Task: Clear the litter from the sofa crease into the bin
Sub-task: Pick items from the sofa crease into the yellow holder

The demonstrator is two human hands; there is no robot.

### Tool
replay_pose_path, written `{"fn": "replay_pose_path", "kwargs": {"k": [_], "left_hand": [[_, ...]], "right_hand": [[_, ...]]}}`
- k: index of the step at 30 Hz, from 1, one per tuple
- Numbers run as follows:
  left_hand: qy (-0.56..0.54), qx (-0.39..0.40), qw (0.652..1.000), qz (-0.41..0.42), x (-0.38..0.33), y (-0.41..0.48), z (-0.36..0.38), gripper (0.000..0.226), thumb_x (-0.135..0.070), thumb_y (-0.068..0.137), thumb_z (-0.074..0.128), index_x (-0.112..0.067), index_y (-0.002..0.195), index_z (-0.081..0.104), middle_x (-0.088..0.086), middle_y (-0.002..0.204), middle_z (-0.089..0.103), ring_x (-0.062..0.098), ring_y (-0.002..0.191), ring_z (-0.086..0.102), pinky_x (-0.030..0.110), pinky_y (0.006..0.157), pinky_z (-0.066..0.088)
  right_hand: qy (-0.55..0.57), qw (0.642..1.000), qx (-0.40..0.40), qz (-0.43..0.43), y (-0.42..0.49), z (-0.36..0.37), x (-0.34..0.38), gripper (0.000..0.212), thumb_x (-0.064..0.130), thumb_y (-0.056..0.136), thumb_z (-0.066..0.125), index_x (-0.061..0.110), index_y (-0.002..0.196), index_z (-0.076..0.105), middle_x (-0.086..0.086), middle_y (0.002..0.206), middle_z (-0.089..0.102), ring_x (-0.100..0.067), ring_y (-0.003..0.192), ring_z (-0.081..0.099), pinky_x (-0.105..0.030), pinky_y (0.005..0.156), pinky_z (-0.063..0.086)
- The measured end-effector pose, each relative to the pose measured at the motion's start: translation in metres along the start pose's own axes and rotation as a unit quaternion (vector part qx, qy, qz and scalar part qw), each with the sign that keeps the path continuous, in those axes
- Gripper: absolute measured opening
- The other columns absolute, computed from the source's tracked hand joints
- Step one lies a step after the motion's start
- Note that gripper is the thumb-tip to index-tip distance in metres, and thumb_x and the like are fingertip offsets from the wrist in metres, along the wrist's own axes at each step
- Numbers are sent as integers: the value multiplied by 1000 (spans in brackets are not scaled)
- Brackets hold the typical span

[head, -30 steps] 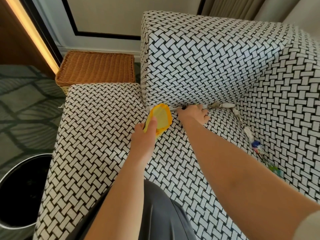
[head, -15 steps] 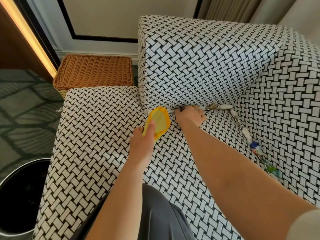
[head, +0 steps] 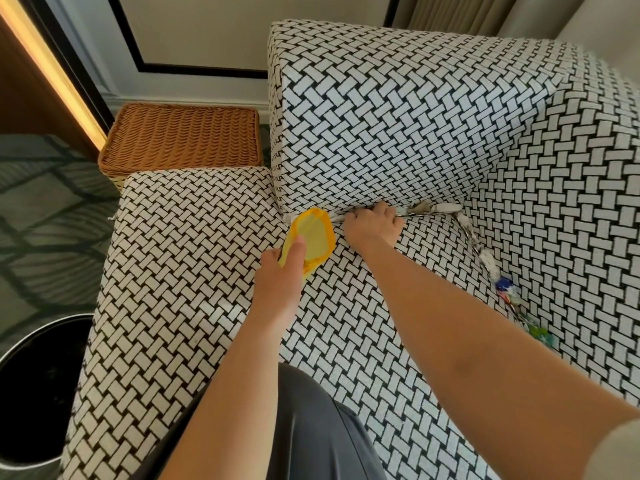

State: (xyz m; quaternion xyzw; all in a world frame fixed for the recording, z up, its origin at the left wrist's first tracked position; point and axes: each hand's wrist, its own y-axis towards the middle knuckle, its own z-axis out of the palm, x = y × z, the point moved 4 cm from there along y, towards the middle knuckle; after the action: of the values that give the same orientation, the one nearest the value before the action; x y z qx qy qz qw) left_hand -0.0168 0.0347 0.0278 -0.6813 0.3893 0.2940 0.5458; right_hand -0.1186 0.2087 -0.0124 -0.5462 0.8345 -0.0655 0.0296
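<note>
My left hand holds an open yellow wrapper bag just in front of the crease of the black-and-white patterned sofa. My right hand is at the crease beside the bag, fingers curled down into the gap on a piece of litter I cannot make out. More litter lies along the crease: silvery and white wrappers right of my hand, white scraps, a blue wrapper and a green one down the right-hand crease. The round black bin stands on the floor at the lower left.
A brown wicker box stands against the wall behind the sofa's left end. Patterned green carpet lies to the left. My dark-clothed knee rests on the seat at the bottom.
My right hand has pressed a little deeper into the crease. The left hand and yellow bag have stayed roughly where they were.
</note>
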Motion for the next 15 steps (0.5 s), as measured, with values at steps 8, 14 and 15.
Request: {"fn": "replay_pose_path", "kwargs": {"k": [8,14,15], "left_hand": [[7,0,1000,3,1,3,3,55,-53,91,38,-17,133,33,4,114,40,17,90,43,40,83,46],[6,7,1000,8,0,1,3,53,-52,91,39,-17,131,35,5,117,42,17,91,43,38,80,44],[9,9,1000,7,0,1,2,54,-53,91,39,-17,131,34,5,117,42,18,94,43,38,80,44]], "right_hand": [[-46,997,31,-51,1,-1,2,51,35,96,17,16,132,47,-16,145,31,-30,133,27,-45,109,18],[-39,996,61,-52,1,-4,3,52,35,96,17,14,137,40,-16,150,23,-30,136,22,-46,111,14],[-37,996,68,-50,2,-5,2,52,35,96,17,14,138,39,-15,150,22,-30,137,21,-46,111,14]]}}
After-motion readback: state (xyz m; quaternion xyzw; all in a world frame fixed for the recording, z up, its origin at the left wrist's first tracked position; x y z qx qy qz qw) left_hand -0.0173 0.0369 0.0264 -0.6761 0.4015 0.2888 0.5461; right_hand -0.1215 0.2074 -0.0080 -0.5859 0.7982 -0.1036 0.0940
